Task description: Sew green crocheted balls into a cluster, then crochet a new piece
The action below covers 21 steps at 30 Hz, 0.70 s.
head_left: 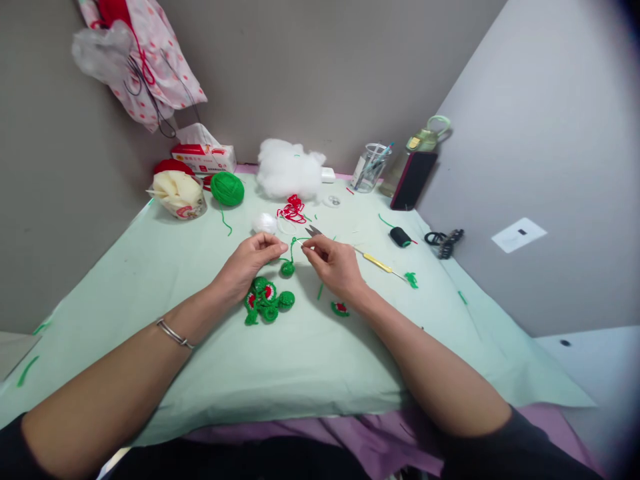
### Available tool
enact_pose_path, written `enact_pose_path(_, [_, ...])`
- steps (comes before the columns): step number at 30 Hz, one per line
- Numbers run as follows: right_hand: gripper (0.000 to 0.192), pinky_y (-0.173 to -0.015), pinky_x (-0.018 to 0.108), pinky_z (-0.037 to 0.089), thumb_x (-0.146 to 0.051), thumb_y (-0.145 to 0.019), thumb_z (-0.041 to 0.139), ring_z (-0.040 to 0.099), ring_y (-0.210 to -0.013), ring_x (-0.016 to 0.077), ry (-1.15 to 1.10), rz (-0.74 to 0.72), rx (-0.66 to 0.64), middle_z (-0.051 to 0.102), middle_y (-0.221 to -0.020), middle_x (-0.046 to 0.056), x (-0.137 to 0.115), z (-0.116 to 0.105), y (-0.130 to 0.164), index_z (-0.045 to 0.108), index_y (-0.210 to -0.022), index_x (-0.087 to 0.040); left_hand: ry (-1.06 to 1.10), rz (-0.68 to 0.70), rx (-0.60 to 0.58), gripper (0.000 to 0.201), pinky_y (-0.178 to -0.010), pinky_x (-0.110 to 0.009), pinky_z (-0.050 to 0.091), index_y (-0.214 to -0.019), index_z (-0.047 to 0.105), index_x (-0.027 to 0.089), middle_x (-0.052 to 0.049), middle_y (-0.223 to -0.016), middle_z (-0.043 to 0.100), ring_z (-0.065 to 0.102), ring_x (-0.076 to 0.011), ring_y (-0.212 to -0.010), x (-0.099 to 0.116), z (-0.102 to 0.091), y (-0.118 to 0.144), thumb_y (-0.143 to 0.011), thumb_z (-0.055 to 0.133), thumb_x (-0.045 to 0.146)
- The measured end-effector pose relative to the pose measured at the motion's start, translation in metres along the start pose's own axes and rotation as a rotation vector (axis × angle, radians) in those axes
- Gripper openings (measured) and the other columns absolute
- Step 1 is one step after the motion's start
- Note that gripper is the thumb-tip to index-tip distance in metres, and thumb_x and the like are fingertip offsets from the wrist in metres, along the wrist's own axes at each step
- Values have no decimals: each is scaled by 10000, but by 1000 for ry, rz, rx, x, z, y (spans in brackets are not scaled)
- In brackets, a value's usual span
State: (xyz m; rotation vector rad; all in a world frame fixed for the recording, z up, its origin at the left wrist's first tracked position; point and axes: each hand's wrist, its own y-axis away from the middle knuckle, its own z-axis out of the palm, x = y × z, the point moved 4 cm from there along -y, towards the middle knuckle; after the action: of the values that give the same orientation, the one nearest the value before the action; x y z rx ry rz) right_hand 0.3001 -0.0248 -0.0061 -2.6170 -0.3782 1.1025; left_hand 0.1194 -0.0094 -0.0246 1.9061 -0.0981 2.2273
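Two hands met over the desk (300, 360): the left hand (250, 263) pinched a green strand taut, its crocheted ball (287, 269) dangling just below; the right hand (334, 263) clasped small snips (313, 231), blades beside the strand.

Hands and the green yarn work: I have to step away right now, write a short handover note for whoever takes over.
Left hand: fingers pinch the green yarn strand above a small green crocheted ball that hangs from it.
Right hand: holds small snips, blades by the strand.
Things: a cluster of finished green and red pieces lies under the left hand; one more red and green piece by the right wrist; crochet hook to the right; green yarn ball and white stuffing at the back.
Done: several pieces made.
Left: the strand looks uncut.
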Motion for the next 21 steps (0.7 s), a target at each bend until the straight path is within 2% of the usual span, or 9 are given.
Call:
enact_pose_path(4, [159, -615, 254, 329, -275, -941, 589, 463, -541, 112, -7, -53, -32, 610, -613, -33, -8, 3, 4, 729, -909, -206, -27, 4, -55, 306, -881, -364, 486, -822, 714, 199, -26, -869, 661, 606, -193, -849, -2, 3, 0, -700, 863, 437])
enact_pose_path(8, [157, -617, 253, 324, -276, -947, 588, 456, -541, 113, 3, -79, -73, 597, -599, -36, -11, 5, 6, 730, -920, -214, -31, 8, -49, 281, -823, -344, 495, -764, 711, 206, -14, -802, 639, 590, -179, -784, -2, 3, 0, -685, 860, 431])
enact_pose_path(12, [140, -619, 262, 320, -255, -928, 608, 457, -551, 118, -21, -20, -32, 587, -592, -33, -8, 4, 4, 735, -888, -210, -30, -18, -56, 233, -811, -329, 491, -707, 682, 211, -10, -768, 618, 583, -174, -776, -1, 4, 1, -689, 836, 384])
enact_pose_path(17, [133, -619, 268, 313, -248, -905, 614, 442, -558, 119, -68, 32, -25, 546, -573, -40, -6, 4, 2, 728, -851, -206, -1, -56, -85, 188, -845, -344, 503, -644, 621, 217, -38, -826, 654, 612, -193, -831, 2, 5, 1, -700, 780, 302])
enact_pose_path(19, [140, -609, 268, 304, -249, -898, 602, 421, -554, 115, -105, 56, -30, 511, -564, -45, -4, 3, 1, 715, -831, -200, -5, -32, -63, 187, -885, -364, 506, -659, 608, 219, -51, -857, 670, 630, -212, -887, 3, 2, 0, -741, 751, 307])
enact_pose_path(21, [150, -593, 266, 295, -258, -888, 595, 397, -547, 111, -175, 99, -40, 468, -548, -52, -1, 0, -1, 694, -798, -192, -66, 53, 23, 167, -914, -388, 503, -715, 614, 222, -48, -875, 674, 635, -220, -907, 5, -3, -1, -794, 717, 326])
